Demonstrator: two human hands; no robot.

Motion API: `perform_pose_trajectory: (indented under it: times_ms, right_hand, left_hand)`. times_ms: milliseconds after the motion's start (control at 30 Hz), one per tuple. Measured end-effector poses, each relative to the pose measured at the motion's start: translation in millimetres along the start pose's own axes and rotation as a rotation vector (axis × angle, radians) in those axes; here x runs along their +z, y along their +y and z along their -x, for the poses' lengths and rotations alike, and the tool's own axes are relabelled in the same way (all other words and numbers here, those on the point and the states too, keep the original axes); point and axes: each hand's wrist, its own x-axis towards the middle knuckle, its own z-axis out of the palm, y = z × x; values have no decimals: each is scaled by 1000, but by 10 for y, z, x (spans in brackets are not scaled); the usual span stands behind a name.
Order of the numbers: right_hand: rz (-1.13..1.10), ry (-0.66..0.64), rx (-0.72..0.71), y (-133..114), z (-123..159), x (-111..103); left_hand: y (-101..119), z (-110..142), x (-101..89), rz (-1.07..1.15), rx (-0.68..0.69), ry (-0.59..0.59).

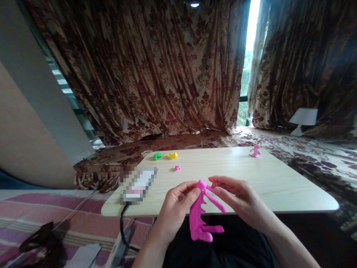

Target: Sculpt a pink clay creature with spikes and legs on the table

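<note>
A bright pink toy figure (196, 219) with a rounded end, long limbs and a jagged inner edge is held over the table's front edge. My left hand (178, 204) is closed around its upper part, thumb pressed on the front near the rounded end. With thumb and fingers, my right hand (241, 195) pinches a thin pink limb beside that end. A small pink piece (177, 168) lies on the pale wooden table (223, 167) beyond my hands. Farther back are a green piece (157, 156) and a yellow piece (172, 155). At the far right stands a lighter pink figure (255, 151).
A blurred-out flat device (140, 185) with a black cable (122, 227) occupies the table's left side. Behind the table, a ledge with patterned cloth (217, 140) runs below long curtains (156, 70). A white lamp (304, 117) stands at right. Striped bedding (36, 212) lies at left.
</note>
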Motion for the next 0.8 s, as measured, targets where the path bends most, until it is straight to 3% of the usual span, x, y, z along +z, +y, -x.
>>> perform_pose_trajectory:
  times_ms: [433, 800]
  right_hand:
    - [102, 18, -78, -32, -19, 24]
    - [187, 0, -100, -10, -23, -4]
  left_hand:
    - [35, 43, -18, 63, -25, -25]
    - [14, 29, 14, -48, -36, -45]
